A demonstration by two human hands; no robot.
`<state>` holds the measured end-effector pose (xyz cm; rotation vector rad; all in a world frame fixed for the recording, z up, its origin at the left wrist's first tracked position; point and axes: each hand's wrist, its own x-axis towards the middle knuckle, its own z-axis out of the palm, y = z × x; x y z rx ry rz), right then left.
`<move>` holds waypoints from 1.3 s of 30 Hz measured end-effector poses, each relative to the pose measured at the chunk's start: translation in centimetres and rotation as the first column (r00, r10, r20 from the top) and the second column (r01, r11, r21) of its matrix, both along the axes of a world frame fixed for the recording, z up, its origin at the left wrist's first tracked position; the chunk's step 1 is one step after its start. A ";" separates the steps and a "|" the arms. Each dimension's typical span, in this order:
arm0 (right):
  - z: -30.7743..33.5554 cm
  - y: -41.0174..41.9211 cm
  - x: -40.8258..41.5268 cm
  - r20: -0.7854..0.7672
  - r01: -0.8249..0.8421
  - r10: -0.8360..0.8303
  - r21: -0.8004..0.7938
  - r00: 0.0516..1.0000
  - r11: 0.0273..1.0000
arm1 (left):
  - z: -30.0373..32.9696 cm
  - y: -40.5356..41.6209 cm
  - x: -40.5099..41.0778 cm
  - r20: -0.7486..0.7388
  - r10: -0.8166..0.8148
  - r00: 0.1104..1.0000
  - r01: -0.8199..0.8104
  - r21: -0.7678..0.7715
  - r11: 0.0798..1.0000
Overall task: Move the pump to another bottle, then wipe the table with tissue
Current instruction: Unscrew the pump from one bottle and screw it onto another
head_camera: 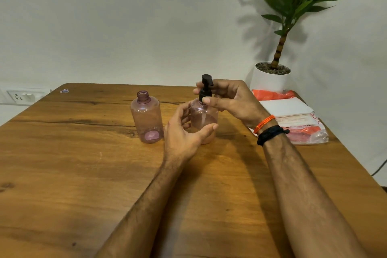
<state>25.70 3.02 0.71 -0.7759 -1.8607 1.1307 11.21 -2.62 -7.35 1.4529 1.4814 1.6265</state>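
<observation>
Two clear pink plastic bottles stand upright on the wooden table. The left bottle has an open neck with no cap. The right bottle carries a black pump on its neck. My left hand curls around the lower body of the right bottle, fingers behind it and thumb in front. My right hand is at the bottle's neck, with thumb and fingers closing on the black pump collar. A pack of white tissue in clear and orange plastic lies to the right.
A potted plant in a white pot stands at the table's far right corner, behind the tissue pack. A wall socket is at the far left. The wall runs along the table's far edge.
</observation>
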 end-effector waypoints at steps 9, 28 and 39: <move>-0.5 0.5 -0.6 -0.035 0.162 -0.162 0.001 0.986 0.987 | -0.2 0.1 0.0 -0.008 0.016 1.000 -0.016 0.007 1.000; -1.0 0.6 -0.4 -0.086 0.044 -0.044 -0.011 0.995 0.999 | -0.1 0.4 -0.5 0.021 -0.029 0.999 0.029 -0.012 1.000; -1.4 0.2 -1.3 -0.139 0.249 -0.243 0.028 0.960 0.968 | -0.2 0.3 0.2 0.008 0.058 0.998 -0.058 -0.002 0.998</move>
